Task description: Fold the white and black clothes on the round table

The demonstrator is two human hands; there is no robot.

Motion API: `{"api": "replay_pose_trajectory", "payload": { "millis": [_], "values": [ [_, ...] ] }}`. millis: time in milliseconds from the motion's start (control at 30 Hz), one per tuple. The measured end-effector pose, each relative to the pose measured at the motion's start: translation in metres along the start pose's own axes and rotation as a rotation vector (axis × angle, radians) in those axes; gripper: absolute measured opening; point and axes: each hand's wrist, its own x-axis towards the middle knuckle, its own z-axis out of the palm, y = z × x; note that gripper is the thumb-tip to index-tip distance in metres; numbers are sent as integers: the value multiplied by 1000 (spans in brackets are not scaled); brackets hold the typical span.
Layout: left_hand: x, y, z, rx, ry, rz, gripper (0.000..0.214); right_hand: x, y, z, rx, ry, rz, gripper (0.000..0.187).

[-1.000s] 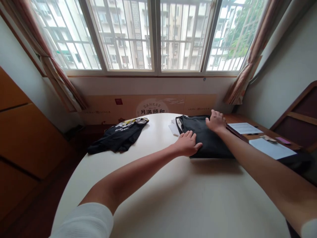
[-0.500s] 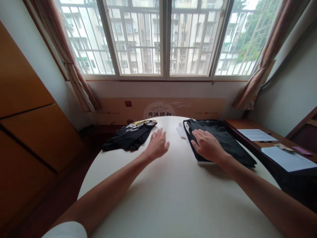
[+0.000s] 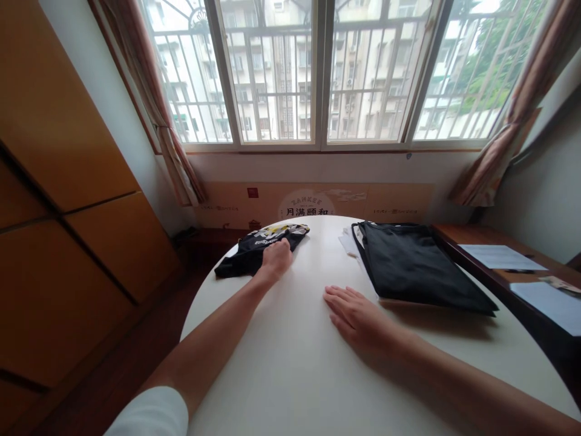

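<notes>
Left hand (image 3: 277, 259) is curled, apparently gripping the black lettered garment (image 3: 249, 246) at 10 o'clock on the bench (image 3: 290, 351), right hand (image 3: 359, 313) open, empty, near centre; even tension should limit bunching, clear of the black bag (image 3: 417, 263) at 1 o'clock.

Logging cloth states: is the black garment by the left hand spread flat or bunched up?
Bunched up: the black garment lies rumpled with an uneven outline. The left hand hides part, so folds there are unclear.

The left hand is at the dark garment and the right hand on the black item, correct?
Not the right hand: the head view shows it over the white table, apart from the black item. The left hand is at the dark garment.
</notes>
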Motion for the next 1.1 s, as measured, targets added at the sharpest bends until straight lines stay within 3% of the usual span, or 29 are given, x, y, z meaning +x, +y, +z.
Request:
{"api": "replay_pose_trajectory", "payload": {
  "millis": [67,133,267,367,433,567,667,833,967,1100],
  "values": [
    [-11,15,-5,-26,19,15,28,-1,4,5,89,63,19,51],
    [-25,31,-6,-220,-35,75,23,0,10,11,207,166,57,58],
    [-53,60,-2,-710,-290,100,23,5,22,19,426,322,148,76],
    [-65,67,-8,-951,-519,285,46,7,26,17,444,401,150,89],
    [-67,63,-20,-946,-583,412,63,8,26,12,419,459,109,78],
    [-69,44,-45,-525,-452,468,56,10,23,0,377,472,157,25],
    [-75,38,-48,-228,-461,519,65,10,24,-8,420,519,240,20],
    [-76,37,-37,-177,-419,588,10,4,24,-27,620,600,336,24],
    [-53,22,-35,-312,-237,387,9,-5,32,-58,475,773,388,23],
    [-23,-7,-37,-574,115,35,18,-23,75,-93,424,1046,568,22]
  ]
}}
